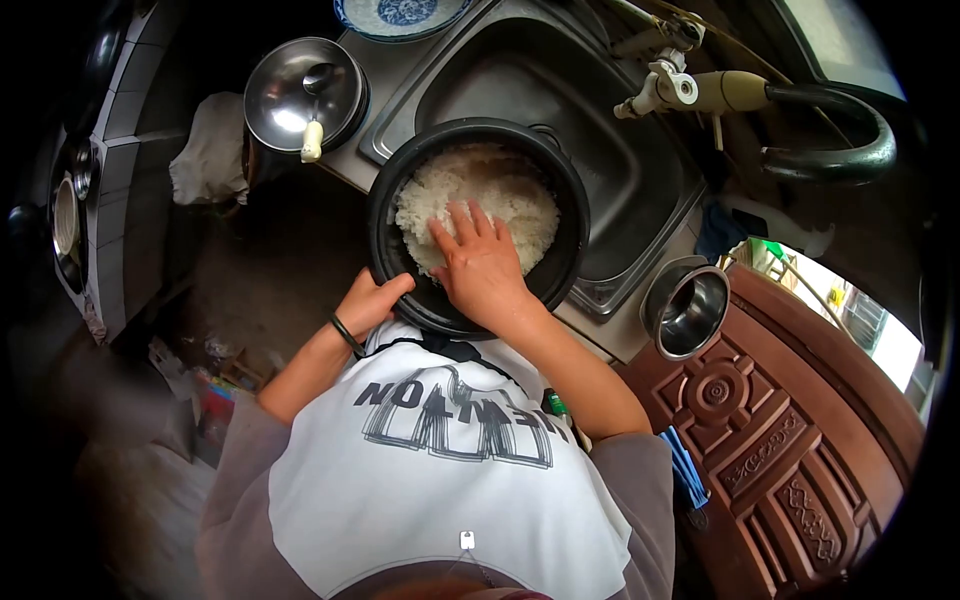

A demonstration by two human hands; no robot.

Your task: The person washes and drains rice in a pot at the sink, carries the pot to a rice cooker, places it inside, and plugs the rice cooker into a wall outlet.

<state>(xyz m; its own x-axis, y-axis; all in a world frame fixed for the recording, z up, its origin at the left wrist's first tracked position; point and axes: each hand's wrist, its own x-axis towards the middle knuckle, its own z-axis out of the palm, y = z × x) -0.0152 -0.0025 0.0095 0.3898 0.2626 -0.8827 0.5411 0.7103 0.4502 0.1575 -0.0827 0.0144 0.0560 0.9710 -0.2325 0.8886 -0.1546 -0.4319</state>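
Observation:
A round black pot holds a mass of white rice and sits at the near edge of the sink, close against my body. My left hand grips the pot's rim at the lower left, its thumb over the edge and its other fingers hidden by the wall. Inside the pot, my right hand lies on the rice with its fingers spread and the tips touching the grains.
The steel sink lies beyond the pot, with a faucet at its upper right. A metal bowl holding a ladle stands left, near a patterned plate. Steel bowls and a carved wooden door are at right.

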